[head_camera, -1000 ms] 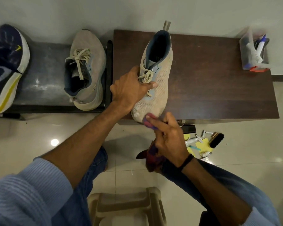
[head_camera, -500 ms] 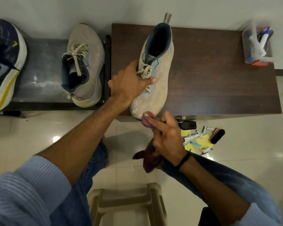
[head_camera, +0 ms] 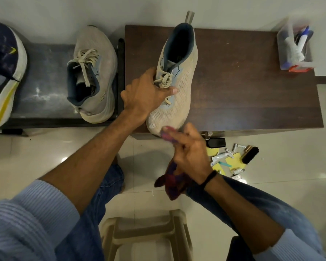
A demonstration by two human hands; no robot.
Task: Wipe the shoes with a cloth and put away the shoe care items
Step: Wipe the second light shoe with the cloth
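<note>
A beige mesh shoe (head_camera: pixel 179 76) with a blue collar lies on the dark wooden cabinet top (head_camera: pixel 243 91), toe toward me. My left hand (head_camera: pixel 145 93) grips it across the laces. My right hand (head_camera: pixel 188 153) holds a dark red and purple cloth (head_camera: pixel 174 179) and presses a fold of it against the toe. The rest of the cloth hangs below my palm. Its matching beige shoe (head_camera: pixel 93 72) sits on the low dark bench (head_camera: pixel 41 87) to the left.
A navy and yellow shoe (head_camera: pixel 2 72) lies at the bench's far left. A clear box of bottles (head_camera: pixel 294 48) stands on the cabinet's back right corner. A black brush (head_camera: pixel 249 155), small tubes and yellow sheets lie on the floor at right. A beige plastic stool (head_camera: pixel 145 234) is below me.
My right hand has slid the cloth a little along the toe of the shoe. The left hand keeps its grip on the laces.
</note>
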